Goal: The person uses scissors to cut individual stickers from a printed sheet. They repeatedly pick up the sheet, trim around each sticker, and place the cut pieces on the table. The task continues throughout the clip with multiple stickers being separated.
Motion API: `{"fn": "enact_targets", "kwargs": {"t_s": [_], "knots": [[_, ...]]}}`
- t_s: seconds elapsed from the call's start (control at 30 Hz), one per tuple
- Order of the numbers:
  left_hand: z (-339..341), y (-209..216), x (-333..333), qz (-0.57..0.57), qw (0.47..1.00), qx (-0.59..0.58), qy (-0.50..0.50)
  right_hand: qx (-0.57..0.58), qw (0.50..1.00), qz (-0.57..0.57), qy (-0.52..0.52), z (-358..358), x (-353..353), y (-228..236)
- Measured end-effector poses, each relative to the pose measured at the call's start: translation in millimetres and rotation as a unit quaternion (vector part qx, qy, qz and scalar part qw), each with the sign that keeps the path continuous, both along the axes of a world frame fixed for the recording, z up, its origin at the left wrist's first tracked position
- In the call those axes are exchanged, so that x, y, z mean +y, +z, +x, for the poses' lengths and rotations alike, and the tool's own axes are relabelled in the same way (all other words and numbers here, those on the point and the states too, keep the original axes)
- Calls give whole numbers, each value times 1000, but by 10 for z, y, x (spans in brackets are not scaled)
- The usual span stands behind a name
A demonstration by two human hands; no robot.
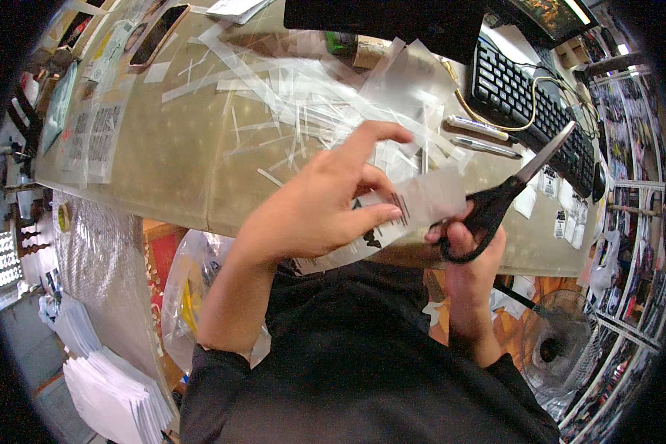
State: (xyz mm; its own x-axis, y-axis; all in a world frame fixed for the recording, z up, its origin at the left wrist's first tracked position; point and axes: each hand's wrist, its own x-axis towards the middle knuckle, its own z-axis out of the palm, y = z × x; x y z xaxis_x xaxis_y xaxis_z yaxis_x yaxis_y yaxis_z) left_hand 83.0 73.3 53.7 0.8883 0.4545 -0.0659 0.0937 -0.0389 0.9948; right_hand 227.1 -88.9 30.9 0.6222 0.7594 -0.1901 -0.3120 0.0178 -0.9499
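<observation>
My left hand (303, 200) pinches a pale, translucent printed strip (429, 200) between thumb and a bent finger, with the index finger raised. The strip runs from under my left wrist across to my right hand and bears black printing. My right hand (470, 248) is closed round the black handles of a pair of scissors (496, 203). Their metal blades point up and to the right, away from the strip, and look closed together. Whether my right fingers also touch the strip's end, I cannot tell. Past my hands, thin clear and white offcuts (303, 111) lie heaped on the table (177, 163).
A black keyboard (525, 96) and two pens (485, 140) lie to the right, with small printed labels (551, 185) nearer. At the far left is a phone (159, 33). A fan (559, 344) stands low right; stacked white paper (115, 385) is low left.
</observation>
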Motion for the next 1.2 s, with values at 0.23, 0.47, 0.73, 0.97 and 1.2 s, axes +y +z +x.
{"fn": "enact_targets", "kwargs": {"t_s": [0.23, 0.47, 0.73, 0.97, 1.2], "knots": [[-240, -1, 3, -101, 991, 76, -35, -79, 978, 29, -193, 178, 55, -21], [-229, -255, -493, -123, 959, 4, 255, -157, 963, -47, -216, 397, -449, -219], [-151, -399, -643, -17, 967, 49, 248, -57, 996, -39, 63, 205, -1359, -215], [-87, -430, -753, -75, 943, 34, 321, 132, 898, -90, 411, -336, -1270, -209], [-92, -465, -870, -92, 942, -3, 323, 98, 933, -68, 339, -541, -908, -343]]}}
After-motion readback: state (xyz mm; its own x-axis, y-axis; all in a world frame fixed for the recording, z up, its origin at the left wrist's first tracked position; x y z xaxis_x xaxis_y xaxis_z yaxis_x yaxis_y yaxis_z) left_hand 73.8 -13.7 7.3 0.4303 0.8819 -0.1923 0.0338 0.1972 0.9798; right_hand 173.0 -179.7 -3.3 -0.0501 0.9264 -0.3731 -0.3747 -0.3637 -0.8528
